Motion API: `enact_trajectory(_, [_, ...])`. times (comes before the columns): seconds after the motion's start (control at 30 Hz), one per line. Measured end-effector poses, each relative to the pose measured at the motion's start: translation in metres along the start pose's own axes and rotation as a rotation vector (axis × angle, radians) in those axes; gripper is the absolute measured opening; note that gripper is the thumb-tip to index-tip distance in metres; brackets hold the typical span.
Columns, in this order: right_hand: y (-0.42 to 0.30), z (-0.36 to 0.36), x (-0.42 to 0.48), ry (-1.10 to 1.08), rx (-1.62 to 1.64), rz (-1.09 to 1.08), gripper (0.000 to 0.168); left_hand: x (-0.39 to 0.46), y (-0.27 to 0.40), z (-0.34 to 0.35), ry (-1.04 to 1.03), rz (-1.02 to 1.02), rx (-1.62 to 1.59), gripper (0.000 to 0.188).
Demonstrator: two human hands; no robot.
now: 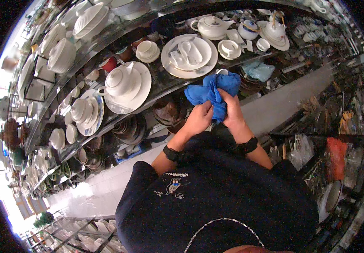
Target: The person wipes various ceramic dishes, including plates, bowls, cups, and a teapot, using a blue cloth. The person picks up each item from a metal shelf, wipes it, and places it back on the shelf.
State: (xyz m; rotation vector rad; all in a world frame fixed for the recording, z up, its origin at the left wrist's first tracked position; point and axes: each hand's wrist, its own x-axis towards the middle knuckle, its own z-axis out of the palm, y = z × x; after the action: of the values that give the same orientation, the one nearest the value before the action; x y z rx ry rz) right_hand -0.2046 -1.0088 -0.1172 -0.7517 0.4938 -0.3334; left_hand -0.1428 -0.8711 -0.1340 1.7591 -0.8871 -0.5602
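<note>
Both of my hands hold a bunched blue cloth (223, 83) in front of my chest. My left hand (199, 117) pinches its lower part, and my right hand (232, 107) grips it from the other side. Part of a white cup (222, 71) shows just beyond the cloth; whether the cloth touches it, I cannot tell. Behind the cloth, on the dark shelf, lie stacked white plates (212, 68) with small dishes on top. A white teapot (212, 27) stands farther back, and a cup on a saucer (229, 49) sits to its front right.
A lidded white pot (118, 80) rests on stacked plates at the left. A teapot with a looped handle (276, 31) stands at the back right. Dark dishes (129, 129) fill a lower shelf. Light floor (289, 98) runs along the shelving, with packed goods at the right.
</note>
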Motion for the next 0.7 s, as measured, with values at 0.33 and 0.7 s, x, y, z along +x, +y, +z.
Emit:
enact_trajectory(0.33, [0.009, 0.013, 0.016, 0.044, 0.090, -0.029, 0.023, -0.017, 0.031, -0.031, 0.042, -0.008, 0.022, 0.027])
enact_trajectory(0.7, [-0.010, 0.014, 0.008, 0.154, -0.142, -0.351, 0.035, -0.012, 0.047, -0.036, -0.039, 0.016, 0.123, 0.025])
